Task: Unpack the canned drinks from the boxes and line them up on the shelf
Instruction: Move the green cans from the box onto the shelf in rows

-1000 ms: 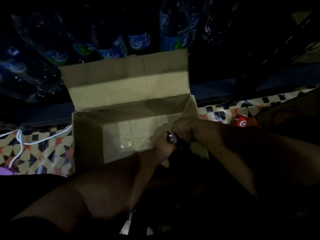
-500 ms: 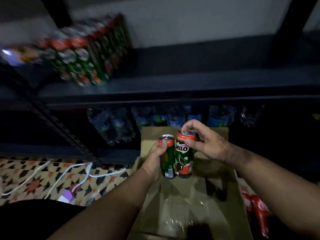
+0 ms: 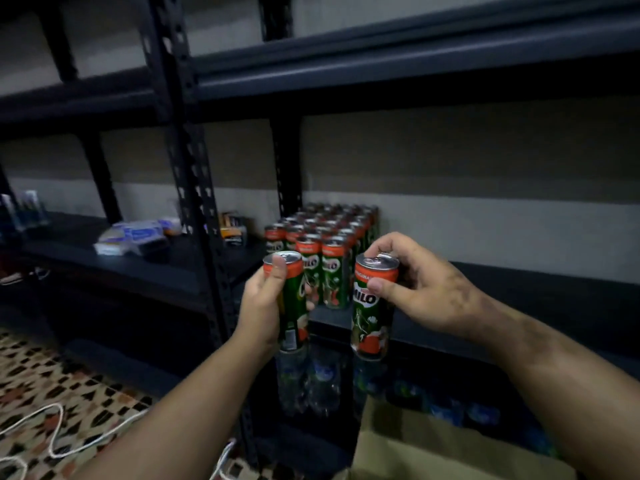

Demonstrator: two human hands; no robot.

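Between our two raised hands, in front of the shelf, we held one tall green Milo can apiece. Our left hand (image 3: 263, 306) wrapped its fingers round the left can (image 3: 291, 303), the thumb lying up over the orange rim, the can upright with a slight lean. Our right hand (image 3: 419, 289) pinched the right can (image 3: 372, 306) near its top, thumb on the label below the orange band and fingers curled over the lid by the pull tab; this can hung upright too, apart from the other one.

Just beyond both hands, a block of matching cans (image 3: 323, 247) stood in rows on the dark shelf board (image 3: 519, 299), close to the black perforated upright (image 3: 194, 188). The board stretched away past our right hand. Past our left hand, on the neighbouring shelf section, lay some blue and white packets (image 3: 133, 235) and a small orange and black pack (image 3: 233, 230), both too blurred to read.

Below the hands, on the lower shelf level, we saw clear plastic bottles (image 3: 311, 379) with blue labels. Under our right forearm showed a flap of the brown cardboard box (image 3: 415, 448). Under the left forearm the patterned tile floor (image 3: 52, 382) carried a loose white cord (image 3: 59, 431).
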